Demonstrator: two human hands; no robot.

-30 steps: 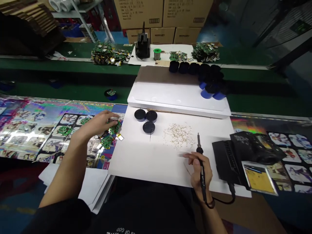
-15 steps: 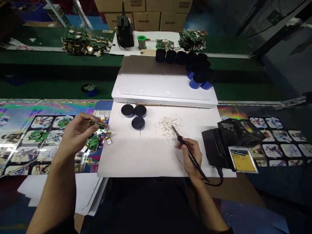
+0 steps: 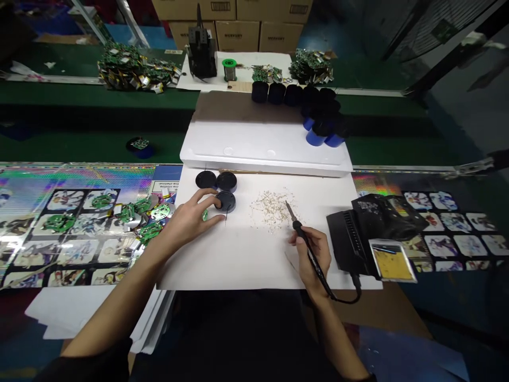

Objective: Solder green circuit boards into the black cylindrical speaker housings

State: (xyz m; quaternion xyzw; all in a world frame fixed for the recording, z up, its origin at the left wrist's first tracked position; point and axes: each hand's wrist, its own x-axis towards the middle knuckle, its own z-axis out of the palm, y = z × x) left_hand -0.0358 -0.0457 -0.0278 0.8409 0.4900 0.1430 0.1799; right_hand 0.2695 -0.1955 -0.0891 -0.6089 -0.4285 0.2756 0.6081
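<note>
The near black cap (image 3: 227, 202) sits in the far left part of the white board (image 3: 222, 260), a thin wire jutting from it toward the near edge. The left hand (image 3: 189, 220) is at its left side, forefinger reaching the rim, thumb a little apart beside the wire. A green circuit board (image 3: 205, 215) peeks out between fingers and thumb; whether it is gripped, I cannot tell.

Two more caps (image 3: 205, 180) stand just beyond, near the board's far left corner. Toward the middle lies a scatter of pale crumbs (image 3: 272, 209). The right hand (image 3: 314, 257) is closed around a soldering iron (image 3: 312, 260), its tip at the crumbs' right side.

By the right edge stands a black box (image 3: 345, 241), and beside it a shallow tray (image 3: 397, 279) holding a yellow sponge (image 3: 392, 263) and a dark stick. Loose circuit boards (image 3: 133, 212) lie past the left edge.

Beyond the far edge, a foam slab (image 3: 246, 138) carries blue pots (image 3: 316, 138) with black tops at its far right corner; their insides are too dark to tell. Farther left, one blue pot (image 3: 145, 153) has a small circuit board (image 3: 140, 143) on top.
</note>
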